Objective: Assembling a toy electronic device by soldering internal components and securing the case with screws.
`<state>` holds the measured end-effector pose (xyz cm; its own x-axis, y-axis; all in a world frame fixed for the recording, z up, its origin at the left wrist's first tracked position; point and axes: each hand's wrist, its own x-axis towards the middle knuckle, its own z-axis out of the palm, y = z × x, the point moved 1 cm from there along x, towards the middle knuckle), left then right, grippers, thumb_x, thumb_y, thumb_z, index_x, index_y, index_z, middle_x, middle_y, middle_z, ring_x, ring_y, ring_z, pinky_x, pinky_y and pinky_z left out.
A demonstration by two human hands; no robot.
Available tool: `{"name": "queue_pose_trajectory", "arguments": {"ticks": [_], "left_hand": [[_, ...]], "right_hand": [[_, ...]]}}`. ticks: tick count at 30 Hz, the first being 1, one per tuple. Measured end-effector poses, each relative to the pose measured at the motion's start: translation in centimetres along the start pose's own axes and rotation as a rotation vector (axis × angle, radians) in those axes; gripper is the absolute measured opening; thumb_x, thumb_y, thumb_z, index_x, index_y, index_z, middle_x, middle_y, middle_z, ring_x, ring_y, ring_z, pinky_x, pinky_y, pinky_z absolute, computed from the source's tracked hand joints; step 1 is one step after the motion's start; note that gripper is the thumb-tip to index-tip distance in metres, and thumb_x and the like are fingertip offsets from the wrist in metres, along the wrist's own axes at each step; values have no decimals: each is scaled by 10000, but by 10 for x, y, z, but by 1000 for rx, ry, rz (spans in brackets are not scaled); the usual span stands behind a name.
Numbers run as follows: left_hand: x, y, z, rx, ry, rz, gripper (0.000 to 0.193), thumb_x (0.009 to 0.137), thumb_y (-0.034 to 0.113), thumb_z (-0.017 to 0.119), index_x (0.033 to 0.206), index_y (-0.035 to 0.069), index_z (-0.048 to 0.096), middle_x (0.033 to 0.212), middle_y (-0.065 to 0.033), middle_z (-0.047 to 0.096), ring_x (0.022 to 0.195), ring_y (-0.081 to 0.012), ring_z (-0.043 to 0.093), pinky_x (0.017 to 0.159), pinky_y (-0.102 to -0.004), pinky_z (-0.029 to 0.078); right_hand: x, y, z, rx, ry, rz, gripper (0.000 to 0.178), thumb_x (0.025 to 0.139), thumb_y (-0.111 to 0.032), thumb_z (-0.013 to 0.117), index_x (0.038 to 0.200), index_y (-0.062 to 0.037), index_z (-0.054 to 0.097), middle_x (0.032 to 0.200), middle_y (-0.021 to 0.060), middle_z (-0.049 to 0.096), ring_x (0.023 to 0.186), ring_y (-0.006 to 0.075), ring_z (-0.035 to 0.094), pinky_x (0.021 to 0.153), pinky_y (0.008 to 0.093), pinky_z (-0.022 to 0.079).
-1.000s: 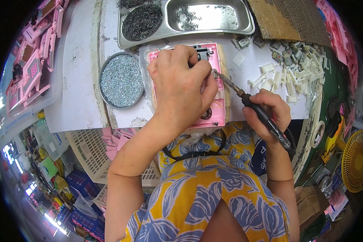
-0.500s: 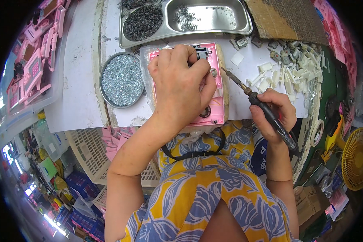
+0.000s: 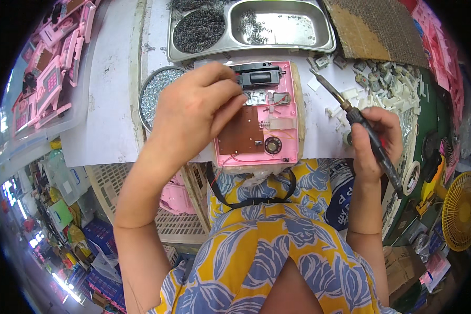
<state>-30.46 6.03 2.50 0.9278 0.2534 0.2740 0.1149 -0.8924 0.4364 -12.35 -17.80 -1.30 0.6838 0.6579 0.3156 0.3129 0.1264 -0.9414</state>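
My left hand (image 3: 191, 107) hovers over the left side of a pink plastic casing (image 3: 292, 137), its thumb and fingers pinched together near the upper edge of a brown circuit board (image 3: 239, 131). What the pinch holds, if anything, is hidden. Inside the casing are a black rectangular mechanism (image 3: 260, 77) at the top, a clear block with a spring (image 3: 281, 123) and a round black dial (image 3: 272, 145). To the right of the casing, my right hand (image 3: 377, 138) grips a black-handled screwdriver (image 3: 374, 137). Its long metal shaft points up and left, the tip apart from the casing.
A round dish of small screws (image 3: 154, 97) stands left, partly behind my left hand. The metal tray (image 3: 309, 49) at the back holds springs. White plastic pieces (image 3: 397, 99) lie to the right, beside cardboard (image 3: 374, 31). Pink housings fill a clear bin (image 3: 81, 112) far left.
My left hand has moved left, uncovering the black mechanism and the circuit board. My right hand and the screwdriver have shifted slightly right; the view has shifted a little too.
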Motion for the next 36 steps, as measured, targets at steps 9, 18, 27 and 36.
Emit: {"name": "queue_pose_trajectory", "arguments": {"ticks": [9, 18, 27, 36], "left_hand": [[-11, 22, 52, -943, 270, -579, 123, 846, 64, 802, 884, -13, 713, 764, -47, 720, 629, -69, 651, 560, -208, 523], [-14, 17, 45, -833, 173, -493, 111, 877, 94, 760, 907, -9, 730, 738, -58, 719, 600, -71, 652, 539, -225, 508], [-12, 6, 41, -915, 76, -498, 119, 907, 104, 734, 916, -15, 736, 728, -32, 700, 567, -53, 600, 513, -219, 474], [-17, -3, 44, -988, 137, -569, 94, 917, 86, 726, 898, -3, 704, 791, -18, 680, 628, -64, 565, 557, -210, 443]], "right_hand": [[38, -12, 68, 233, -202, 147, 438, 881, 26, 708, 1295, -33, 574, 967, 32, 668, 848, 74, 615, 735, 208, 491], [50, -5, 91, 196, -375, 146, 434, 900, 19, 658, 1320, -40, 561, 1005, 84, 714, 955, 127, 691, 842, 247, 533], [50, -6, 91, 209, -382, 118, 461, 895, 20, 671, 1333, -38, 542, 983, 77, 706, 919, 106, 673, 801, 236, 538], [32, 3, 91, -63, -242, -66, 423, 802, 8, 757, 1205, -74, 661, 976, 81, 650, 799, 146, 653, 711, 266, 519]]}}
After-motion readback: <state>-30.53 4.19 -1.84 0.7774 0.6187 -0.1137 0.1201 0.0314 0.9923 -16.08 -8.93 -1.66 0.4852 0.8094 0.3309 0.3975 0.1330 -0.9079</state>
